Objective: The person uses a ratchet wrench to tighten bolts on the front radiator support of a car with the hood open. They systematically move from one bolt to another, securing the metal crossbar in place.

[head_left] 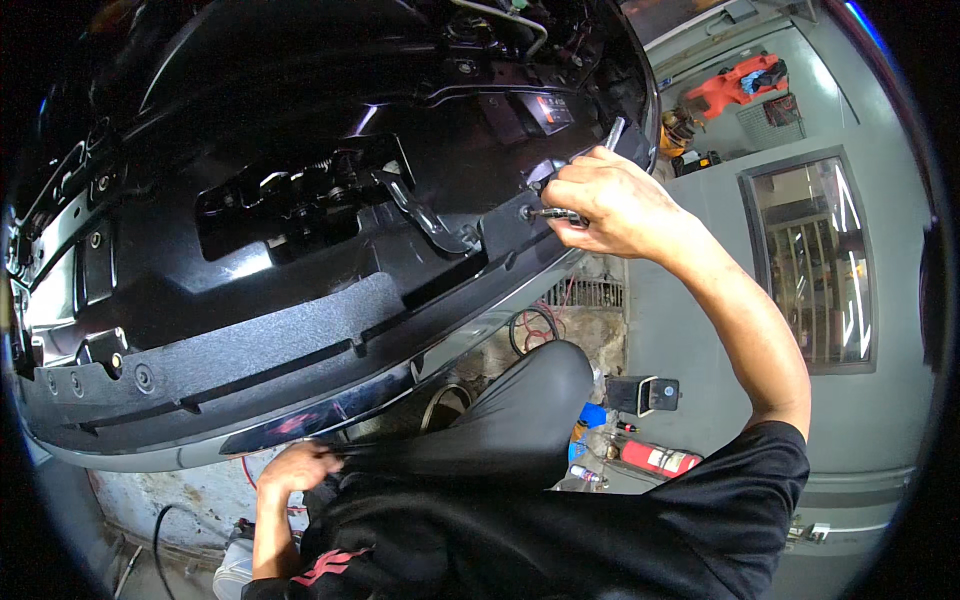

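Right hand [600,205] gripping ratchet [560,214] at panel [300,300]

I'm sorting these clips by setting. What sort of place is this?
Most likely a car repair workshop. The right hand works a small metal tool on a fastener in a car's black front panel, by the hood latch. A red power tool and a red spray can lie nearby.

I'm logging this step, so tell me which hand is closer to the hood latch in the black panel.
Right. The right hand works a metal tool just beside the hood latch; the left hand is far below, under the bumper edge.
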The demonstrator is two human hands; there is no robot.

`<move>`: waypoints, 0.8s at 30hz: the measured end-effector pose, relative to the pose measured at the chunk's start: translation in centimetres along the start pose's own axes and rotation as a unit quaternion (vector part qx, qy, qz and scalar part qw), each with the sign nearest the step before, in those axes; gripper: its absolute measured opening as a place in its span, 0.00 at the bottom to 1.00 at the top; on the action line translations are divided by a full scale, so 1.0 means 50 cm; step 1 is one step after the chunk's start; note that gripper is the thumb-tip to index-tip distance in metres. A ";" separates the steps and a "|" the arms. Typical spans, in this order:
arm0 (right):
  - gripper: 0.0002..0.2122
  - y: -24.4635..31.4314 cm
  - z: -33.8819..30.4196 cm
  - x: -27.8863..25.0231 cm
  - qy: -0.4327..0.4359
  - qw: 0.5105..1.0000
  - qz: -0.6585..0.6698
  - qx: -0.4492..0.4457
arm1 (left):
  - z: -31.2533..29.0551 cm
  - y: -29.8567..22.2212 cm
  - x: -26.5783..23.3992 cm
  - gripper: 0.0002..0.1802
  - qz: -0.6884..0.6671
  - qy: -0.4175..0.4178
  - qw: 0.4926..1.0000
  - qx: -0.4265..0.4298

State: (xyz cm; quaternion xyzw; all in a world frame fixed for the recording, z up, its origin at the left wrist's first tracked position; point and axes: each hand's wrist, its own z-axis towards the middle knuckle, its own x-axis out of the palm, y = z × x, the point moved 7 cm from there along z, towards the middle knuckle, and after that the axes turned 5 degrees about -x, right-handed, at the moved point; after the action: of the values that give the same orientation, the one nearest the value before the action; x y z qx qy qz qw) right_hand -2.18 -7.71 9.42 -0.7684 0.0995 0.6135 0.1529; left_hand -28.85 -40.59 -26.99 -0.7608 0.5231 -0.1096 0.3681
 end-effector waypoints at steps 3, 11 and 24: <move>0.10 -0.003 -0.018 0.008 0.000 1.000 -0.013 0.007 | -0.096 -0.337 -0.168 0.17 -0.092 0.031 0.992 0.078; 0.09 -0.018 -0.005 -0.012 -0.043 0.999 -0.022 -0.003 | -0.236 -0.705 -0.434 0.05 -0.120 -0.272 0.912 0.283; 0.11 -0.011 -0.018 0.015 -0.050 0.999 -0.014 0.004 | 0.015 -0.784 -0.537 0.11 0.205 -0.527 0.797 0.211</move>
State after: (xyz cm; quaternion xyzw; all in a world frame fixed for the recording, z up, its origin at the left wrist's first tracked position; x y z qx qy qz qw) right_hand -0.97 -7.49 8.93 -0.7372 0.0831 0.6489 0.1689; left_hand -11.91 -9.59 4.79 -0.4795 0.3559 0.2790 0.7521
